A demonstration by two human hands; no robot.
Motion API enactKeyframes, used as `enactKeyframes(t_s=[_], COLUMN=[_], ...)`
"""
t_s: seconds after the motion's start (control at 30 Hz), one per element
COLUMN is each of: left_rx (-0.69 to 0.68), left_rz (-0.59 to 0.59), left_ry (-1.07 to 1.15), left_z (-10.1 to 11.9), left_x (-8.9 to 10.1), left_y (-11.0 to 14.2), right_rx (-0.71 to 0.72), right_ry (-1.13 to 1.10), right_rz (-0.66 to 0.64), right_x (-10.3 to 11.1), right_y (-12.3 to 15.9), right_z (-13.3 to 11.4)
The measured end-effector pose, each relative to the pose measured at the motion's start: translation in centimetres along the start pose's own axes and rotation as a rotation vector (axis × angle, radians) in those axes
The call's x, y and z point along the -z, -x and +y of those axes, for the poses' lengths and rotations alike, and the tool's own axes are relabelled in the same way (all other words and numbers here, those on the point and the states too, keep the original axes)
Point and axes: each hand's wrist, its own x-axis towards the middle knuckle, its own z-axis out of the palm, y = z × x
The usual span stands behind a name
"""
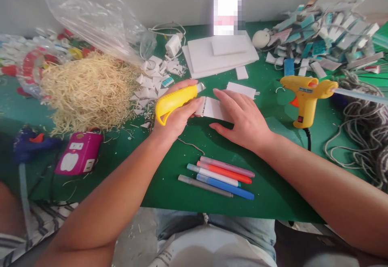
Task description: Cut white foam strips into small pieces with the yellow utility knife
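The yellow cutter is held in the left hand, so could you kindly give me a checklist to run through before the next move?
1. Yellow cutter gripped by the left hand: ok.
2. Metal tip apart from the right hand: ok, though the fingers are near it.
3. White strip pressed firmly by the right hand: cannot tell; the hand covers its right end.
4. Strip cut right through at the line near its left end: cannot tell.
5. Five markers apart from both hands: ok.
6. Yellow glue gun cool: cannot tell.

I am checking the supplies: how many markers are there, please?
5, near the front edge of the table; from far to near: pink marker, red marker, white marker, blue marker, grey marker. Others could be hidden.
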Motion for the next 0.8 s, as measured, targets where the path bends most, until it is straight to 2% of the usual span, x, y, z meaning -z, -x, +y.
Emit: enactKeyframes(t_s=[0.17,0.33,0.43,0.6,0.7,0.8], left_rx=[-0.072,-0.156,-0.202,-0.29,-0.308,-0.295], left_rz=[0.035,0.065,0.102,0.083,0.173,0.18], left_ry=[-0.062,-0.199,-0.341,-0.585,-0.585,-0.537], left_z=[-0.3,-0.9,-0.9,-0.7,-0.5,-0.2], left_x=[0.1,1.1,1.8,1.9,1.8,1.8], left_y=[0.2,-0.5,-0.6,-0.5,-0.6,-0.7], right_rx=[-0.015,-0.066,-0.101,-0.044,-0.058,-0.073], right_ry=[-0.03,-0.021,0.007,0.015,0.003,0.006], right_rz=[-0.04,-0.031,-0.051,-0.09,-0.083,-0.082], right_x=[0.1,0.4,0.3,0.1,0.2,0.4], right_y=[0.0,0.0,0.0,0.0,0.1,0.2], right_z=[0.0,0.3,0.5,0.1,-0.1,-0.2])
